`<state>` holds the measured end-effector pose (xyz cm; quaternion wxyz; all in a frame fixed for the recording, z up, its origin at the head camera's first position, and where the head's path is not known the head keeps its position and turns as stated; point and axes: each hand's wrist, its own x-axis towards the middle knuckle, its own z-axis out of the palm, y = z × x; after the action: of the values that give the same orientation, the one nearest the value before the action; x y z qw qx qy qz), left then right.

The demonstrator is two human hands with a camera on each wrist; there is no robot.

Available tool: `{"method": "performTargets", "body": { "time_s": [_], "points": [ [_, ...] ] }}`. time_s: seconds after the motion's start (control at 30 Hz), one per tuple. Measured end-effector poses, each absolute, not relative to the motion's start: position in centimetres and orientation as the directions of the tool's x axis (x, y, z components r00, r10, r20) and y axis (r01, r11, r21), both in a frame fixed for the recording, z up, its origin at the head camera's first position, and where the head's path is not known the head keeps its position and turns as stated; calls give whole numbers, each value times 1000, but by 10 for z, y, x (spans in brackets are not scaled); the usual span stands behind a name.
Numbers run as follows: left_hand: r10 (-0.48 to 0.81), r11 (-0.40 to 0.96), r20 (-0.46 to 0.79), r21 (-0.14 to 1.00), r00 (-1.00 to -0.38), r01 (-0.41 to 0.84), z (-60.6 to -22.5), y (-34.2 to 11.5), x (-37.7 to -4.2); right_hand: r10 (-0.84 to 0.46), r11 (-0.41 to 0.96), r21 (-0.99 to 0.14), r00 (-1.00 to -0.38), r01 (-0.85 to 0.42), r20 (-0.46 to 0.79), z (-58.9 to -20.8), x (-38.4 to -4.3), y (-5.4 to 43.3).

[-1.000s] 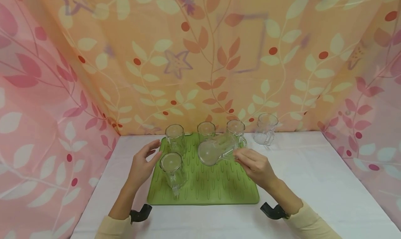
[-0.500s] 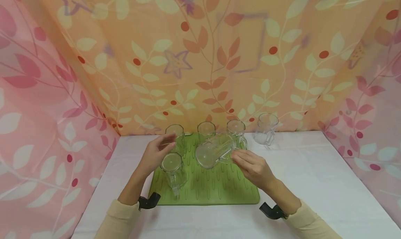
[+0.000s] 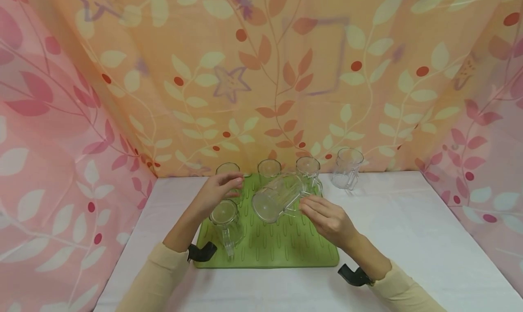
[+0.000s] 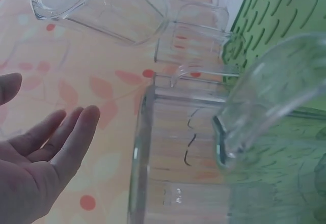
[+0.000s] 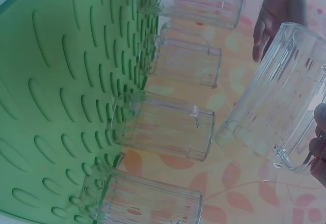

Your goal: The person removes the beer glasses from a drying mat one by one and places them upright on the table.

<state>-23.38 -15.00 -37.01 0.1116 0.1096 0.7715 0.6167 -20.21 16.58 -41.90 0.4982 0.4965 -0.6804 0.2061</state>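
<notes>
To turn the held mug (image 3: 278, 196) well in the air, it would seem wise to bring the left hand (image 3: 215, 193) under its near end, since the right hand (image 3: 327, 219) only pinches the handle (image 5: 293, 167) and the glass could swing. The left hand has loosely spread fingers and holds nothing. The body should also be kept clear of the standing mugs, such as the front-left mug (image 3: 225, 221) on the mat (image 3: 286, 255); the mat's front-right part looks like the safer place to lower it. The mug hangs above the mat's middle, its long axis slanting from the mat's front-left side towards its back-right corner. What appears to be the base faces front-left and sits higher, so the mouth would point down and back-right, though clear glass leaves this uncertain; the handle faces the mat's right side.
</notes>
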Motion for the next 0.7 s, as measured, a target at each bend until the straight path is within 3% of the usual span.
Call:
{"method": "performTargets", "body": {
  "time_s": [0.7],
  "points": [
    [522,243,-297,950,-800,-194,-366,-129,-266,-485,401,302,79,-865,871,-420,-203,161]
  ]
}}
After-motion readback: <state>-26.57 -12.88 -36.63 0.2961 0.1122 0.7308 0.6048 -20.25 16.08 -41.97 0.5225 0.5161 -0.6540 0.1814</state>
